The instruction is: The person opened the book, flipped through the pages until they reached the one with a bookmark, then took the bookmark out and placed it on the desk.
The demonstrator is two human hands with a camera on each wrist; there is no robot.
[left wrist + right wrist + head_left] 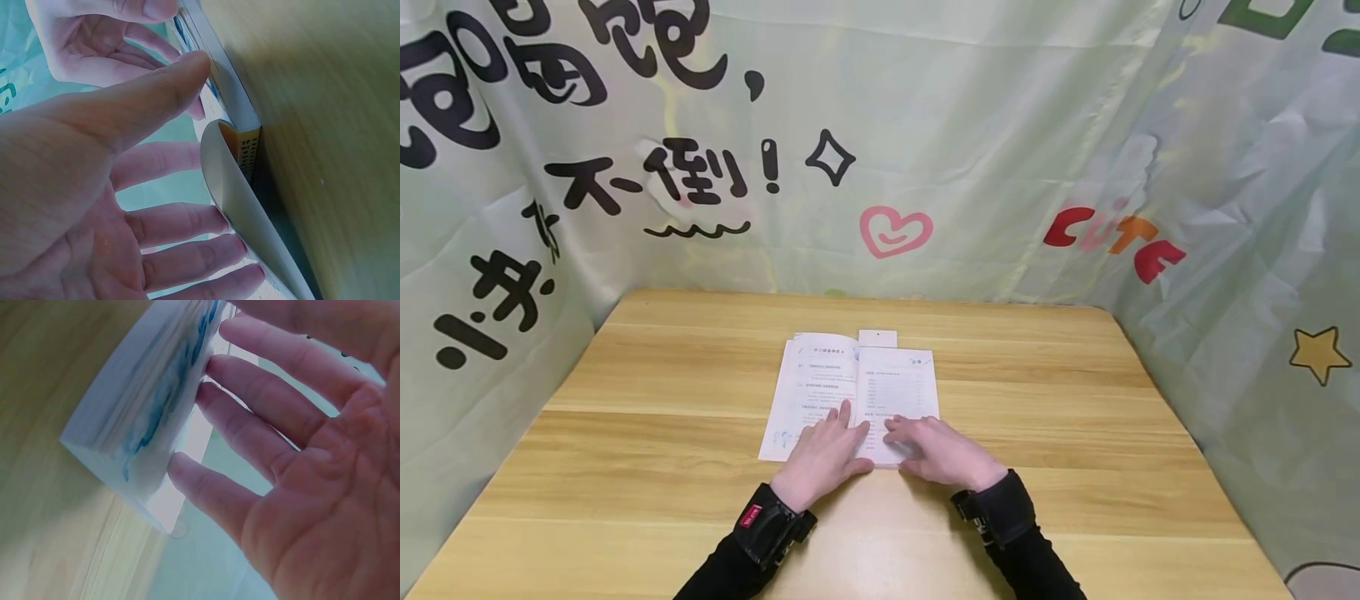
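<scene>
An open book [898, 379] with printed white pages lies on the wooden table. My left hand [823, 454] touches the lower part of its left page and the middle fold, fingers spread and mostly straight. On the right page, the fingertips of my right hand [943, 450] rest near the lower edge, loosely bent. The left wrist view shows the left page [237, 169] curving up from the spine, with fingertips against it. In the right wrist view, the thick page block [150, 419] has blue marks on its edge, and several fingertips touch the page.
A small white card or tab [877, 338] sticks out beyond the book's top edge. The wooden table [662, 400] extends around the book. Printed cloth [970, 150] hangs behind the table and along both sides. Black bands with devices [775, 525] are on both wrists.
</scene>
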